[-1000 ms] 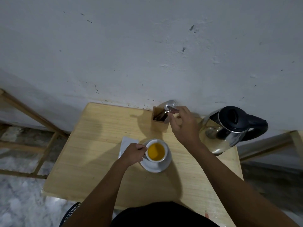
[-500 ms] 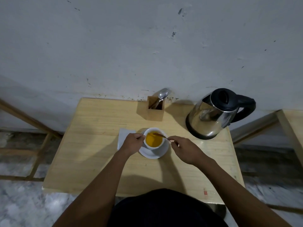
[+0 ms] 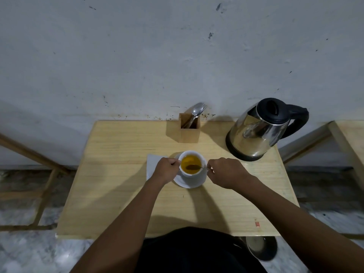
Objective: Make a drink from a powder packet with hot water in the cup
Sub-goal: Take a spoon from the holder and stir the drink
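A white cup full of orange-yellow liquid stands on a white saucer in the middle of the wooden table. My left hand grips the cup's left side at its handle. My right hand pinches a small spoon whose bowl lies in the liquid. A steel kettle with a black lid and handle stands at the back right. A white packet or napkin lies flat left of the cup, partly under my left hand.
A wooden holder with spoons stands at the back edge against the wall. A second table's corner is at the right. A dark round bin sits on the floor under the table's front right.
My right hand came back from the wooden holder with a spoon and put its bowl into the cup. My left hand stayed on the cup.
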{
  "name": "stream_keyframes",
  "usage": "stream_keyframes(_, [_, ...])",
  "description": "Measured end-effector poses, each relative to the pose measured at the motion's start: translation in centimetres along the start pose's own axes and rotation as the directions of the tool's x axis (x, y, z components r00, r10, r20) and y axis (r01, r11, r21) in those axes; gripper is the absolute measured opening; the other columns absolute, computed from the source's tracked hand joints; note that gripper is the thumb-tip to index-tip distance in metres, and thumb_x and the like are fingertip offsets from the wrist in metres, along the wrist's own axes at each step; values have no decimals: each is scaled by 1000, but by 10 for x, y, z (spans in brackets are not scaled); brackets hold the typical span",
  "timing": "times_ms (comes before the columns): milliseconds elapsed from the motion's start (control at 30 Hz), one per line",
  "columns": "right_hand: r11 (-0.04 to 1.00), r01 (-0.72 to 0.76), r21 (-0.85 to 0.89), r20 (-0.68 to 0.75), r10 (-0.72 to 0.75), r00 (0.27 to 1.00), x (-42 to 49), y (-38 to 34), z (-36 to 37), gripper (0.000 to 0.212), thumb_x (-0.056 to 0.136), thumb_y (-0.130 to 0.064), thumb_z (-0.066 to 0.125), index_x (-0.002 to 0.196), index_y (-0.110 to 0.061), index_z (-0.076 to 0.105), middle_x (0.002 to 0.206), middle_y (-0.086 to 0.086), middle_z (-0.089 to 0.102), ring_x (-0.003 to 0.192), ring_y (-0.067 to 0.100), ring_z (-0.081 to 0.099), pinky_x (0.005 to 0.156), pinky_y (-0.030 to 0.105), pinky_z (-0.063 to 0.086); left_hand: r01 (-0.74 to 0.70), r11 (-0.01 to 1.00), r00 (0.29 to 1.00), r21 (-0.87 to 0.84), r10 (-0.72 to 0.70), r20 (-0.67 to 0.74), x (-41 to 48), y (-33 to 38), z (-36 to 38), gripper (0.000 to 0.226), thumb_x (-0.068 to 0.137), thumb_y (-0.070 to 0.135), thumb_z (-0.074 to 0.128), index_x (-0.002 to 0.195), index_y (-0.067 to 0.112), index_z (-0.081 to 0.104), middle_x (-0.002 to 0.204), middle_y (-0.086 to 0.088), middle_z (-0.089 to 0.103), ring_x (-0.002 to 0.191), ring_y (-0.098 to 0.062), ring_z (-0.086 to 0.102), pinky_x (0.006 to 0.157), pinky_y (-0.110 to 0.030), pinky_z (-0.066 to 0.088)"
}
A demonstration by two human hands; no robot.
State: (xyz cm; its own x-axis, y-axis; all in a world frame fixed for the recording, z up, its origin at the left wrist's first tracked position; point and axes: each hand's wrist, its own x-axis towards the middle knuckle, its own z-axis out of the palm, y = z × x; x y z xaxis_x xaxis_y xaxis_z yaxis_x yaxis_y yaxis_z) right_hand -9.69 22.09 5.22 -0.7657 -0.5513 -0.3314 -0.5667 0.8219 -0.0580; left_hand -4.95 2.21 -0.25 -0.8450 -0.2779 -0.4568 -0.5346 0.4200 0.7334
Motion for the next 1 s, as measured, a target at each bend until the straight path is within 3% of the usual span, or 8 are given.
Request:
stream_keyframes(167, [979, 109, -172, 16, -108, 994, 0, 3, -7, 36, 101, -26, 41, 132, -37, 52, 116, -3, 67, 100, 22, 65, 65, 29, 37, -8, 1000, 999, -1, 8, 36, 3, -2, -3, 29, 97, 25, 48, 103, 8, 70, 76, -10, 60, 55, -11, 48, 53, -25, 38])
stream_keyframes(400, [949, 157, -272, 23, -157, 987, 17, -18, -20, 24, 100, -28, 45, 119, -23, 60, 101, 1, 69, 88, 23, 66, 61, 29, 35, -36, 999, 998, 23, 34, 58, 7, -5, -4, 28, 96, 24, 48, 94, 8, 71, 85, -18, 67, 57, -15, 52, 54, -27, 41])
stream_keyframes(533, [943, 111, -315, 3, -116, 993, 33, -27, -28, 21, 99, -23, 47, 104, -22, 67, 93, 0, 69, 81, 23, 66, 57, 30, 36, -28, 1000, 997, 7, 28, 72, 9, -7, -5, 29, 96, 22, 48, 96, 6, 72, 73, -7, 62, 57, -11, 50, 51, -25, 41])
stream_keyframes(633, [939, 83, -333, -2, -89, 996, 37, -31, -37, 21, 99, -19, 47, 106, -17, 66, 97, 3, 69, 85, 25, 67, 58, 31, 37, -33, 999, 996, -6, 33, 78, 10, -6, -6, 31, 95, 21, 48, 90, 1, 72, 70, -9, 58, 54, -11, 47, 51, -26, 39])
stream_keyframes(767, [934, 69, -350, 20, -67, 998, 35, -34, -48, 17, 99, -13, 46, 109, -11, 60, 102, 6, 67, 88, 24, 66, 62, 30, 38, -27, 1000, 996, -16, 28, 86, 9, -7, -6, 37, 95, 19, 48, 61, 11, 61, 54, -1, 47, 50, -11, 42, 48, -24, 34])
stream_keyframes(867, [942, 73, -329, 69, -53, 996, 34, -37, -52, 14, 97, -14, 48, 106, -10, 58, 90, 3, 62, 75, 22, 57, 62, 31, 39, -19, 1000, 996, -12, 20, 88, 10, -7, -6, 32, 95, 21, 49, 75, 9, 70, 57, 1, 52, 53, -11, 48, 49, -24, 37])
stream_keyframes(1000, [960, 96, -262, 103, -71, 992, 36, -43, -52, 14, 94, -20, 53, 102, -11, 59, 69, -1, 44, 68, 19, 50, 60, 31, 41, -6, 1000, 997, -28, 8, 81, 10, -6, -5, 27, 95, 22, 49, 102, 9, 72, 75, -4, 61, 62, -14, 52, 50, -22, 37])
